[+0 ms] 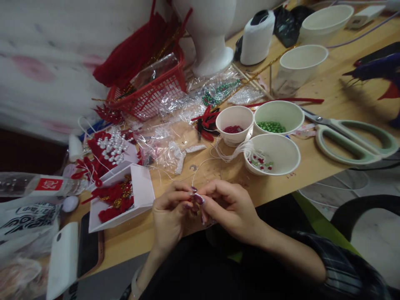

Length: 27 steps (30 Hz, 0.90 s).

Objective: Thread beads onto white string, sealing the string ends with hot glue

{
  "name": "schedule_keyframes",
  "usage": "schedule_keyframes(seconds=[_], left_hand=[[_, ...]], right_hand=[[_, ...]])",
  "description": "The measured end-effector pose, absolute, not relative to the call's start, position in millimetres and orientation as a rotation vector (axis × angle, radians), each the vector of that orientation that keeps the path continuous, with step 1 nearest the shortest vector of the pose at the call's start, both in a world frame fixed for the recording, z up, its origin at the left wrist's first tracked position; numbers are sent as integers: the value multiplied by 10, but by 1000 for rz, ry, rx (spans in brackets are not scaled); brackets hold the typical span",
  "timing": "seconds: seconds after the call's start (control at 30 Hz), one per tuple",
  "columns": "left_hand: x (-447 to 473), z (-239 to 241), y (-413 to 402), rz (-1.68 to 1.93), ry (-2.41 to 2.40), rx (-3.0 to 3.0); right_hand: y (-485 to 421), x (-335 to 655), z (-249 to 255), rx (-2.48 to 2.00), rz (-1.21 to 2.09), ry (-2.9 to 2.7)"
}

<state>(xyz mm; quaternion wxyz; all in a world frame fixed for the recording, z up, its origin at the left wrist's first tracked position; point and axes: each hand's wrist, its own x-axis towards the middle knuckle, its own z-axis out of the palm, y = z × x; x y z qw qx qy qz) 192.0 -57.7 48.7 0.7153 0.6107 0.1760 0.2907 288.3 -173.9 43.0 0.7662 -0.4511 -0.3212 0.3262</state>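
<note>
White thread (231,153) at pinched fingertips (199,199); bottle label (40,184) bears Chinese characters.

From here, the left hand (169,209) and right hand (234,211) meet — fingers (215,189) curled in pinches, wrists (258,234) spread apart behind them.

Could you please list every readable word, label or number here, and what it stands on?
Red label on the bottle: perhaps "纯"; the rest is blurred.
Plastic bag: large black characters, too distorted to read.
Table, near its edge: small marks, possibly digits, too blurred to read.
</note>
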Motion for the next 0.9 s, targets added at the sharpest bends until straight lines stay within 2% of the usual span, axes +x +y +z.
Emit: schedule_keyframes(seconds=[0.43, 0.7, 0.9], left_hand=[[1871, 418, -542, 703, 373, 1410], [1910, 494, -582, 678, 396, 1252], [1923, 529, -587, 665, 410, 1217]], right_hand=[[-1734, 2876, 426, -1053, 661, -761], [-1735, 2866, 445, -1057, 656, -808], [-1735, 2873, 447, -1161, 549, -893]])
